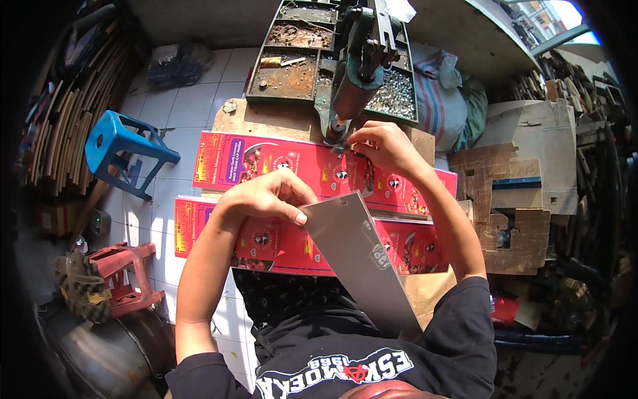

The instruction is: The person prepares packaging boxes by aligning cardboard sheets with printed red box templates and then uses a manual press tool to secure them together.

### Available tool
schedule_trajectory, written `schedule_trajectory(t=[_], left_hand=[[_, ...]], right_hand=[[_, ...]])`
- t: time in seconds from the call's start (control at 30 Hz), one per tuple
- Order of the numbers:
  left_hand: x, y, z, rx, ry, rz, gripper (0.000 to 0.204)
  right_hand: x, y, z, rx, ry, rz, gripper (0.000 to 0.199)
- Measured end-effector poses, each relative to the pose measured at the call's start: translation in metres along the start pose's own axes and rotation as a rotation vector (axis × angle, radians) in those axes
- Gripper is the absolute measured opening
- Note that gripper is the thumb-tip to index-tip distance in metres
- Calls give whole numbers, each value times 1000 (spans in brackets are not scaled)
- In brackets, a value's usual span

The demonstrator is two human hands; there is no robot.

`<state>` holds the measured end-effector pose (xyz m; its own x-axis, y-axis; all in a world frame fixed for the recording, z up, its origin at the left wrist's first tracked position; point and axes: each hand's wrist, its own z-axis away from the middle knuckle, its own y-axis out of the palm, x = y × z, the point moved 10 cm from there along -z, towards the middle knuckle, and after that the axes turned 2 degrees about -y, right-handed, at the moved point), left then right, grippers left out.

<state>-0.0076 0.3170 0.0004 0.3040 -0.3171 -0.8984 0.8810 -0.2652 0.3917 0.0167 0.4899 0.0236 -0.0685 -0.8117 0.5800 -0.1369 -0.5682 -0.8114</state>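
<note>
My left hand (269, 197) is closed on the corner of a long, flat grey strip (359, 259), thumb on top. The strip slants down toward my body, and a small hole shows near its far edge. With its fingers pinched together, my right hand (389, 149) is at the lower tip of a green metal hand press (357, 90). What those fingers hold, if anything, is too small to make out. Under both hands lie red printed strips (306, 163) in two rows on a wooden board (266, 120); the nearer row (266, 246) is partly covered by my left hand and the grey strip.
Green metal trays (289, 73) with small parts flank the press; the right one holds many shiny metal bits (392, 93). A blue stool (126, 149) and a red stool (126, 276) stand at left. Cut cardboard (525, 199) and a striped sack (435, 100) are at right.
</note>
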Motion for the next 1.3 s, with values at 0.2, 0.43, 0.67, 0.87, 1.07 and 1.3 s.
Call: schedule_trajectory(t=[0.2,0.43,0.67,0.87,1.07,1.3], left_hand=[[9,-1,0,52,-20,-3,37],[-1,5,-1,37,-19,10,38],[1,5,-1,35,-12,16,39],[3,3,-3,26,19,25,38],[3,5,-4,43,0,35,39],[-2,3,-2,-16,66,19,44]], right_hand=[[34,12,4,-8,-160,107,14],[47,2,9,-198,-248,83,7],[21,-28,-8,-432,-58,-237,10],[21,-23,-16,-348,-113,-419,12],[14,-21,-10,-311,-89,-412,13],[15,-19,81,-149,261,-789,27]])
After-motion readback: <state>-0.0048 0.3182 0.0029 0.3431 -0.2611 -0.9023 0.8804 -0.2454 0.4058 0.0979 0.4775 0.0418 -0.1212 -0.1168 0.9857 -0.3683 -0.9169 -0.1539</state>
